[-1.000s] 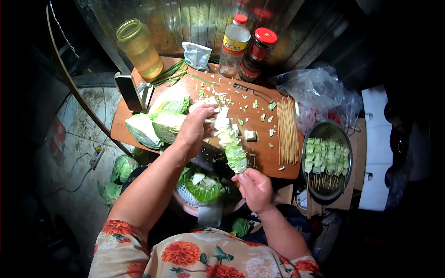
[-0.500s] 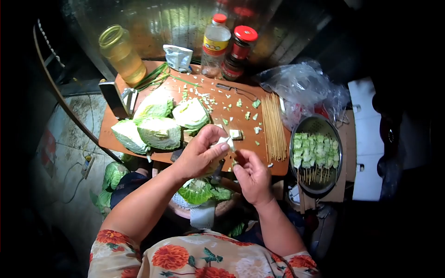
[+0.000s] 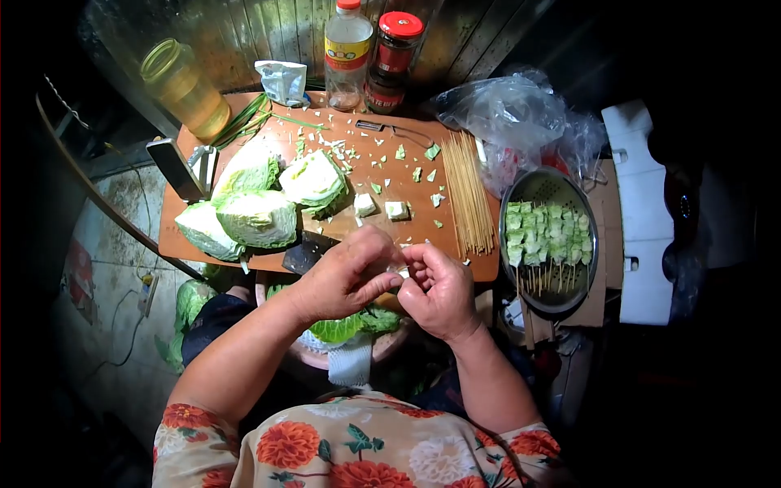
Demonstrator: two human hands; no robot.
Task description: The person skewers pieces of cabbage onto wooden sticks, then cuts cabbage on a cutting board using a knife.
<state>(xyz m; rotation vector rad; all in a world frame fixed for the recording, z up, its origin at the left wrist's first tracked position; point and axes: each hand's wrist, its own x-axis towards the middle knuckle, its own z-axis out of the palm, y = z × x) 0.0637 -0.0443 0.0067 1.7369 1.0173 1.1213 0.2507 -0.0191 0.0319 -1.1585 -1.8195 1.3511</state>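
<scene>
My left hand (image 3: 358, 272) and my right hand (image 3: 439, 289) meet above the front edge of the wooden table. Between the fingertips of both is a small pale piece of cabbage (image 3: 403, 272), mostly covered by the fingers. Two square stacks of cut cabbage, a left one (image 3: 364, 205) and a right one (image 3: 396, 211), lie just beyond my hands. Large cut cabbage wedges (image 3: 259, 220) rest left of them. A dark, broad knife blade (image 3: 307, 252) shows beside my left hand.
A row of bamboo skewers (image 3: 468, 195) lies at the table's right side. Right of it, a metal colander (image 3: 594, 264) holds skewered cabbage. Bottles, jars and a phone (image 3: 175, 169) stand along the back and left. Below my hands is a basin (image 3: 394, 342) with leaves.
My hands have come together, the right one raised to the left one's fingertips around the piece. A second cabbage stack now shows on the table. The whole view has shifted slightly.
</scene>
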